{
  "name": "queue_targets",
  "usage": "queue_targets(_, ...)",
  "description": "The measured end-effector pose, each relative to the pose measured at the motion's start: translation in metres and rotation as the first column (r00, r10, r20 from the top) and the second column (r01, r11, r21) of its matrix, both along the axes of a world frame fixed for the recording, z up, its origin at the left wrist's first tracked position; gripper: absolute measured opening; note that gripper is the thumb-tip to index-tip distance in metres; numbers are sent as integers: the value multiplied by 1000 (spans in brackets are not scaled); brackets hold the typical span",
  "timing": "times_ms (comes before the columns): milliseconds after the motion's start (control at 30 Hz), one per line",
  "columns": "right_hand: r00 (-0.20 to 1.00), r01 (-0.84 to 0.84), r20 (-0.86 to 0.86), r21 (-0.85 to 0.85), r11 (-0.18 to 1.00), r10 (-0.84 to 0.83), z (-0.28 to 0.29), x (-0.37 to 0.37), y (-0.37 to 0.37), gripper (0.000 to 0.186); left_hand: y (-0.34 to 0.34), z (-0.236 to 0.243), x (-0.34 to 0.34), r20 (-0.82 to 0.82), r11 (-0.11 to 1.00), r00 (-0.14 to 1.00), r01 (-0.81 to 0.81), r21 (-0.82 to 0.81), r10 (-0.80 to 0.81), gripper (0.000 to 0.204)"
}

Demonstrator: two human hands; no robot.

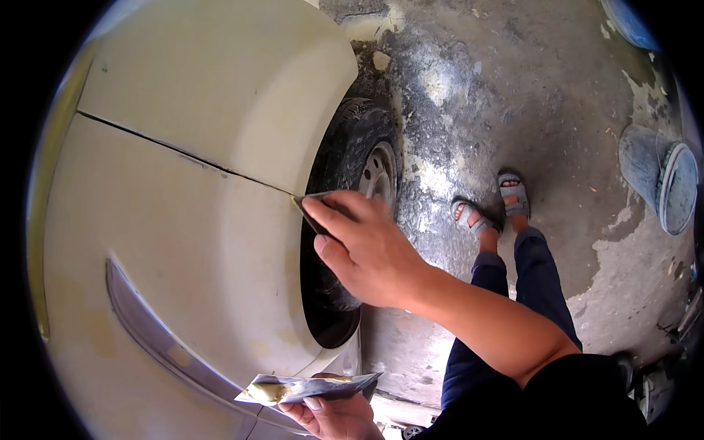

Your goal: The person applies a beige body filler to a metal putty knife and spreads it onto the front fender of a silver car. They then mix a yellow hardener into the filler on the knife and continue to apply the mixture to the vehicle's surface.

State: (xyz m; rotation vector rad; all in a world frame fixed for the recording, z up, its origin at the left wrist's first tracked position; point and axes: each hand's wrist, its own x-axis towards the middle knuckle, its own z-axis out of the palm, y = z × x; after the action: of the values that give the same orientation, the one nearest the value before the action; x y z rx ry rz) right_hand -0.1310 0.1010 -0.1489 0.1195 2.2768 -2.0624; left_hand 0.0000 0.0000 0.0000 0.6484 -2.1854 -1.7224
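My right hand (367, 246) pinches a thin dark putty spreader (320, 220) between thumb and fingers. A little yellowish filler shows at the spreader's tip. That tip touches the cream car panel (213, 220) at the wheel arch edge, where a narrow seam (183, 154) between two panels ends. Low in the picture, my left hand (334, 419) holds a flat grey mixing plate (330, 386) from below. A lump of pale yellow filler (268, 392) lies at the plate's left end. The left fingers are partly hidden under the plate.
Behind my right hand is a dusty tyre (352, 139) with a steel wheel (379, 172). A long grey lamp or trim insert (158, 330) sits in the bodywork. On the stained concrete floor (543, 88), a grey bucket (642, 165) lies tilted; a blue container (631, 22) is farther off.
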Motion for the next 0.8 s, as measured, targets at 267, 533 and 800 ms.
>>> queue_targets(267, 996, -89, 3, -57, 994, 90, 16, 6, -9, 42, 14, -11, -2, 0, 1000, 1000, -10, 15, 10, 55)
queue_targets(533, 988, 23, 152, -289, 957, 22, -11, 1, -4, 41, 4, 0, 3, 11, 1000, 1000, 2, -31, -2, 56)
queue_targets(800, 997, -15, 74, -290, 957, 38, 2, 8, -19, 42, 5, -4, 7, 22, 1000, 1000, 5, -4, -5, 55)
